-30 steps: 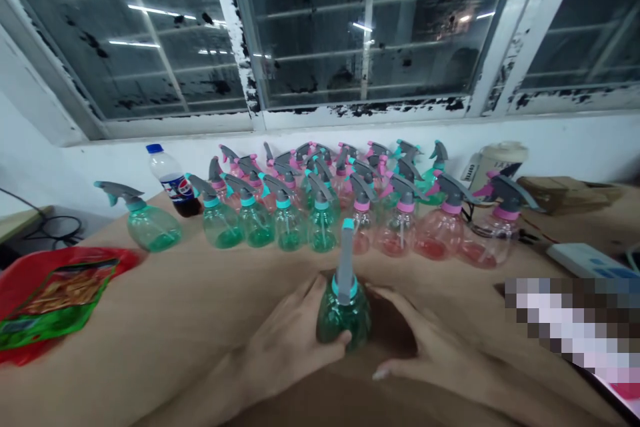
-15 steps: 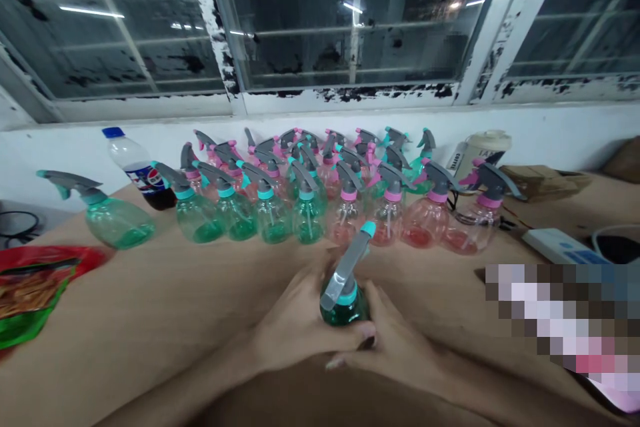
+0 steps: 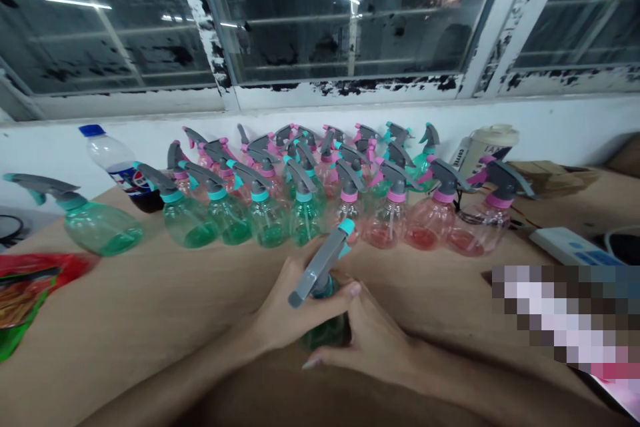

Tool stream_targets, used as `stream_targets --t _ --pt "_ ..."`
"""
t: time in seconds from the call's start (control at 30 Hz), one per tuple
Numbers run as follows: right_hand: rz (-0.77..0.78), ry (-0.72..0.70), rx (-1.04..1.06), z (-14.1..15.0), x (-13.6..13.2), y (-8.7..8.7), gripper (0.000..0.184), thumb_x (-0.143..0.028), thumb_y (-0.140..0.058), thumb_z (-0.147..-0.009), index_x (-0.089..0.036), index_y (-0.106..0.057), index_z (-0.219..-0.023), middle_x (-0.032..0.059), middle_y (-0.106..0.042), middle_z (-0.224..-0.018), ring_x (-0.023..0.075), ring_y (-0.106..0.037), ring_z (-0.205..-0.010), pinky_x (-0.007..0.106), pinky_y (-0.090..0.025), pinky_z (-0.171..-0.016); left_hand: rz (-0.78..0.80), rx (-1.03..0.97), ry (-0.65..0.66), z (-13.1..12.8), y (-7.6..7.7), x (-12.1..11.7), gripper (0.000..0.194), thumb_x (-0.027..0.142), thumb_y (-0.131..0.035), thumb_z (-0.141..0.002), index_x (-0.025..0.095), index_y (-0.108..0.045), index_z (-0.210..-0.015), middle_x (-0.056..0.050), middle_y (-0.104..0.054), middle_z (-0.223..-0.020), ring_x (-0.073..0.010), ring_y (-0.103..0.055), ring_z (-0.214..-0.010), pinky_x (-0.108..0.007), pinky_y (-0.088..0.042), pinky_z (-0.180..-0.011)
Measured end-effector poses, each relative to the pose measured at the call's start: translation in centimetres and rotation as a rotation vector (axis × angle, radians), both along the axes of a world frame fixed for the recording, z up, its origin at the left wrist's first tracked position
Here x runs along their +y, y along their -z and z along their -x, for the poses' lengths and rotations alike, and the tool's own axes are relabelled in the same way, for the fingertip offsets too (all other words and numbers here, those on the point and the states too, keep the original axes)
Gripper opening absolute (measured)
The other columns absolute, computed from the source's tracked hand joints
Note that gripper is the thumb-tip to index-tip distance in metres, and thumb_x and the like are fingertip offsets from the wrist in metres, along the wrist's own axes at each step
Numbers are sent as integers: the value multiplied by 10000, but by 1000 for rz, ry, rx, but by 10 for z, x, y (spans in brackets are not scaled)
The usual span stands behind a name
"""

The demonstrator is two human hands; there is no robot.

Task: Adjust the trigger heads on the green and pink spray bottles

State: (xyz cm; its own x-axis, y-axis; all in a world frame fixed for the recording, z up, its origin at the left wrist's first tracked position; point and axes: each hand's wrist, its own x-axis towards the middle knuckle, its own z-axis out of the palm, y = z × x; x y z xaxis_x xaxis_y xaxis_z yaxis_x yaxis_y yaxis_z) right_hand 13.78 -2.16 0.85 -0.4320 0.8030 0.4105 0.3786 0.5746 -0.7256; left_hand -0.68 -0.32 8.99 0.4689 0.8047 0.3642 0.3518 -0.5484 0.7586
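"One red packet [image 3: 63, 267] on the far left, partly out of view. Next?"

"A green-tinted sprayer [image 3: 100, 223], deeper green at the bottom. Behind it leans a cola bottle [image 3: 113, 153] with dark drink [image 3: 149, 203] in its lower part."

"And then?"

"Four green sprayers [image 3: 270, 223] in the front row, each darker at the base. I can't tell whether that's liquid."

"Where's the one being handled?"

"Near the middle, a green bottle [image 3: 325, 332] in front of the row. The left hand [image 3: 295, 303] wraps below its collar, thumb across the front; the right hand [image 3: 380, 340] curves round the lower body, thumb bent in front."

"Farther right?"

"Four pink sprayers [image 3: 387, 223], reddish at the bottom, then a lidded cup [image 3: 487, 147] behind, contents hidden."
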Motion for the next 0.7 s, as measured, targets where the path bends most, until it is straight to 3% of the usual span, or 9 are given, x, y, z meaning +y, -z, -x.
stream_targets --t 0.2,0.3,0.4,0.57,0.7 --pt "13 -50 52 -3 2 3 913 -518 -794 -587 -201 -367 -1329 129 -480 -1330 303 -429 -1244 468 -370 -1028 10 6 3 4 2 -1 462 276 -619 -793 290 -496 -1238 32 -660 -831 -148 -582 -609 -265 -481 -551" --pt "65 -101 39 -9 3 -3 911 -516 -790 -598 -221 -348 -1338 117 -498 -1316 295 -455 -1227 468 -393 -1008 -30 21 20 7 1 1 532 257 -652 -761 271 -482 -1265 -11 -660 -1008 -201 -633 -856 -343 -513 -785" --pt "148 -146 -11 -16 5 -12 927 -514 -795 -588 -241 -343 -1349 105 -494 -1327 300 -461 -1222 474 -409 -993 -44 28 16 8 3 4 578 252 -677 -736 249 -465 -1273 -49 -604 -1157 -237 -580 -1059 -416 -436 -962" --pt "194 -168 -91 -23 6 -24 923 -521 -792 -588 -266 -356 -1360 90 -488 -1336 305 -436 -1241 479 -387 -1012 -58 -14 14 6 11 4 606 248 -690 -719 243 -437 -1270 -65 -560 -1223 -243 -530 -1146 -422 -411 -1000" --pt "218 -127 -145 -21 2 -24 892 -554 -783 -578 -239 -414 -1326 96 -559 -1226 313 -497 -1167 478 -423 -964 -88 -27 0 5 12 1 615 239 -682 -718 258 -425 -1276 -57 -553 -1228 -236 -531 -1142 -409 -427 -977"
